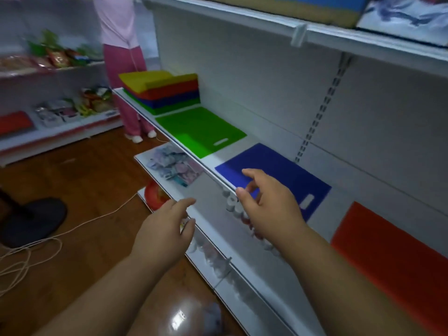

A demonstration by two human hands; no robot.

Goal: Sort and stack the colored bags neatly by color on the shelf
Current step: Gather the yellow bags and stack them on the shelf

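On the white shelf (218,151) lie three flat bags in a row: a green bag (198,129), a blue bag (274,168) and a red bag (397,253). At the far left end stands a mixed stack of bags (162,92), yellow on top, then red, blue and green. My right hand (269,204) hovers over the near edge of the blue bag, fingers apart, holding nothing. My left hand (167,229) floats in front of the shelf edge, lower and to the left, also empty with fingers spread.
Another person in pink (123,64) stands at the far end of the aisle. Lower shelves (174,166) hold small packets. An upper shelf (303,32) overhangs the bags. White cords (48,241) and a dark stand base (34,219) lie on the wooden floor at left.
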